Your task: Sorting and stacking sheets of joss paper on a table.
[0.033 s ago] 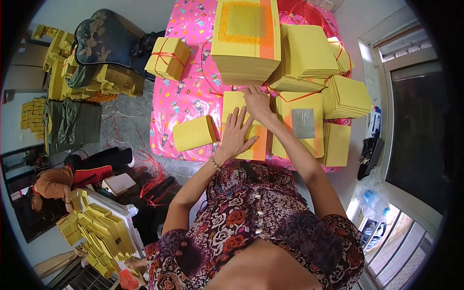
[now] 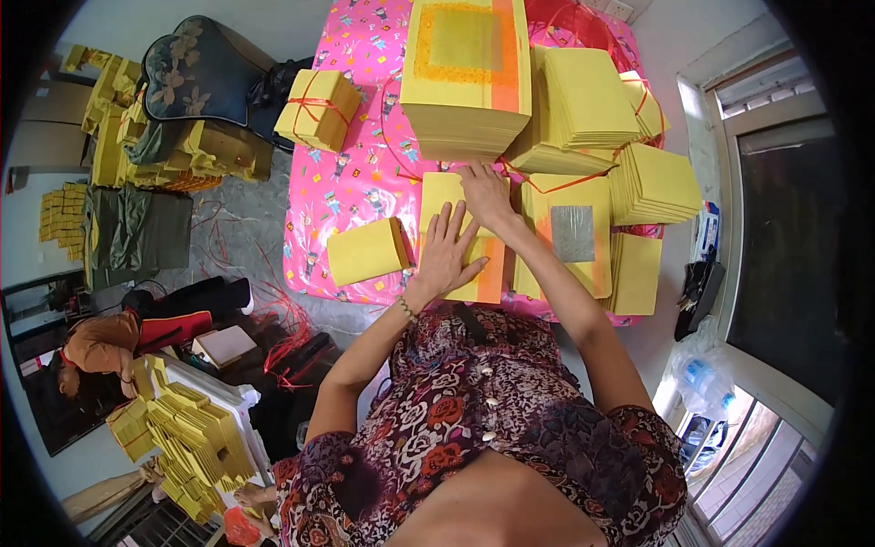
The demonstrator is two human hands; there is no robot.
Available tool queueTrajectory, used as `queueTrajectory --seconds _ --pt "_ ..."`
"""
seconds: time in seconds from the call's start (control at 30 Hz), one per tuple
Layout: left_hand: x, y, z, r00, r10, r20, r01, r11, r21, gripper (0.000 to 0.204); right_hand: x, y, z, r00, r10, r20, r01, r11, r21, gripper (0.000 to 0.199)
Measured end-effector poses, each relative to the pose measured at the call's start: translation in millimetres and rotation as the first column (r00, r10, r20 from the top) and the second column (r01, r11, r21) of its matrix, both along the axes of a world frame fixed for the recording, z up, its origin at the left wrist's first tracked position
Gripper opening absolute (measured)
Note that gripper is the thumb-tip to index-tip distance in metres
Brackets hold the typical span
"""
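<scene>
My left hand (image 2: 444,253) lies flat with spread fingers on yellow paper with an orange strip along its right side. A beaded bracelet circles that wrist. Reaching farther forward, my right hand (image 2: 486,194) rests on the far part of the same yellow paper (image 2: 439,191), its fingers stretched toward the far edge. Just beyond its fingertips rises a tall stack of yellow paper (image 2: 463,132) with an orange strip and a printed square on top. To the right sits a yellow stack with a grey square (image 2: 572,234). A smaller yellow paper bundle (image 2: 366,252) lies left of my left hand.
A pink patterned cover (image 2: 365,191) spreads over the table. A bundle tied with red string (image 2: 316,110) stands at its far left; more yellow stacks (image 2: 652,182) crowd the right. A chair (image 2: 194,73) is at left. Another person (image 2: 100,351) bends near yellow stacks (image 2: 196,433).
</scene>
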State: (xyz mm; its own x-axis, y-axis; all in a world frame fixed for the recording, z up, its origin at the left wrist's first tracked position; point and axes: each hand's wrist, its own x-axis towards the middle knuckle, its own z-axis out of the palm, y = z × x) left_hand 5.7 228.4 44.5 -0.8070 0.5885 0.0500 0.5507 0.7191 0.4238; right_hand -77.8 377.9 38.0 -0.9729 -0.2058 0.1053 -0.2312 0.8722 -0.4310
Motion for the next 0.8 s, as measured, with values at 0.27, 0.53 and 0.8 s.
queueTrajectory --seconds 0.27,0.53,0.8 --pt "-1 2 -1 1.0 -0.008 -0.015 0.008 0.999 0.032 0.079 4 0 2 0.999 -0.027 -0.019 0.027 0.999 0.029 0.034" --pt "0 -2 -2 1.0 -0.016 0.004 0.016 1.0 -0.01 0.083 82 7 22 0.995 0.032 -0.094 -0.037 0.998 -0.044 0.047" --pt "-2 0 1 1.0 -0.014 0.006 0.014 1.0 0.007 0.09 132 24 14 0.988 0.061 0.14 -0.075 0.992 0.099 0.068"
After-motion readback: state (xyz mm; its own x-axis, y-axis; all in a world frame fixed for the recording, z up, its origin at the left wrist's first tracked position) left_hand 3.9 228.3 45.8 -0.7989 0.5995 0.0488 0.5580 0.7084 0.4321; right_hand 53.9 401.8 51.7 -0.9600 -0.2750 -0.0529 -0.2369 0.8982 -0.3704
